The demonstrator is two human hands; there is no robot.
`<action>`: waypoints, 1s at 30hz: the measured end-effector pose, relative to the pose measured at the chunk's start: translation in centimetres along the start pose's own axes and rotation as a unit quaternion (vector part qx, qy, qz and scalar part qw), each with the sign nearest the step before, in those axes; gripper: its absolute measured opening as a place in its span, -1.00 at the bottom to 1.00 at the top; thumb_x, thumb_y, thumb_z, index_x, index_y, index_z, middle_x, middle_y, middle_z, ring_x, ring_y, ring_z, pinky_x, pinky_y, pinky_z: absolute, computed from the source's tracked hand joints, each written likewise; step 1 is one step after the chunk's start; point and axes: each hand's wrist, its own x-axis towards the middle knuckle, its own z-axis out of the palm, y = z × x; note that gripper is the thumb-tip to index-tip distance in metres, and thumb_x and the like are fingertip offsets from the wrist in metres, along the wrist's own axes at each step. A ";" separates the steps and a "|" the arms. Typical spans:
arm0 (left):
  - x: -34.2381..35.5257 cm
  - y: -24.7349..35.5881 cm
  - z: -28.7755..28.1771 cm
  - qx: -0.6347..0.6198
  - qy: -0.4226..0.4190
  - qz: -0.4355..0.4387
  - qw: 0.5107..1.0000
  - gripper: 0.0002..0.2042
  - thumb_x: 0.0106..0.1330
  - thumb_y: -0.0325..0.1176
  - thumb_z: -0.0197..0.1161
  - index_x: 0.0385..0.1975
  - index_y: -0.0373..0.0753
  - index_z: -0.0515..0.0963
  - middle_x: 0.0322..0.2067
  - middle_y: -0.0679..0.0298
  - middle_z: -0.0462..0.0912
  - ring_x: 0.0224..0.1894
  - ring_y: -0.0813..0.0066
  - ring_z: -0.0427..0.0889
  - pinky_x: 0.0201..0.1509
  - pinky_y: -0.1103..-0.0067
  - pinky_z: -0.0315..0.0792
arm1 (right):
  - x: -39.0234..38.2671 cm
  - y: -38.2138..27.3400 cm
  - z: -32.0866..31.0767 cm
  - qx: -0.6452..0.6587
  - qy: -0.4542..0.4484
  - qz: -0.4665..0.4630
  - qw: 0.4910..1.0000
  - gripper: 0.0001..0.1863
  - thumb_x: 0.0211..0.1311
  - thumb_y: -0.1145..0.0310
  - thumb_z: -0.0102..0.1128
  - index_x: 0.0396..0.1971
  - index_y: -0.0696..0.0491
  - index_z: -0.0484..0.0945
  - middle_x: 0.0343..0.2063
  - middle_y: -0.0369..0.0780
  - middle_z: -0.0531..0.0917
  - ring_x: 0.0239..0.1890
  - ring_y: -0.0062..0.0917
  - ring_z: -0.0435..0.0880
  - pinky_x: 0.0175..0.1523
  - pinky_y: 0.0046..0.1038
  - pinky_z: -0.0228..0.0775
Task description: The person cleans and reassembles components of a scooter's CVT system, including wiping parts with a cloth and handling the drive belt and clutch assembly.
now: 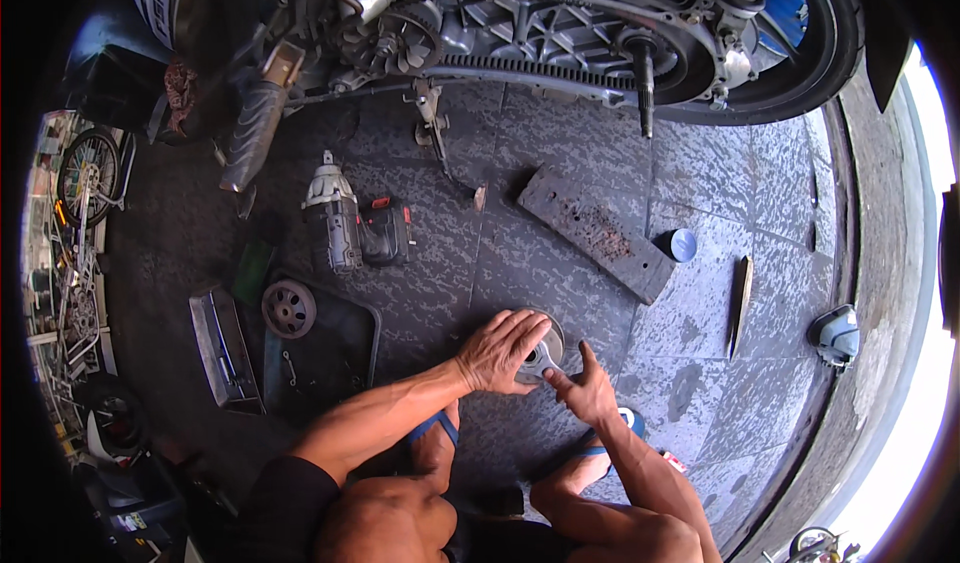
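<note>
A round metal disc (553, 335), which looks like a pulley part, sits low between my feet. My left hand (500, 351) lies over its left side, with the fingers wrapped across the top face and holding it. At the disc's lower right, my right hand (585, 391) has its index finger stretched away from the disc. The thumb and remaining fingers close on a small shiny piece (547, 367) that reaches over the disc's face. What kind of piece it is, I cannot tell, since the fingers cover most of it.
An opened scooter drive case (540, 73) with a toothed belt spans the far side. A cordless impact wrench (345, 225) lies left of centre. Nearer left are a tray (374, 335), a pulley wheel (289, 309) and a metal box (212, 348). A dark block (598, 233) and blue cap (683, 245) lie right.
</note>
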 end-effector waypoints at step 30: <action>0.4 3.3 -0.7 0.094 0.001 -0.079 0.992 -0.04 -0.10 0.09 0.48 0.35 -0.19 0.28 0.18 0.05 0.36 0.23 0.06 0.33 0.33 0.14 0.16 | -0.9 -10.4 -11.0 -0.078 0.254 -0.339 0.902 -0.18 -0.02 0.60 0.14 0.39 0.06 0.25 -0.29 -0.05 0.46 -0.28 -0.20 0.53 -0.07 -0.27 0.46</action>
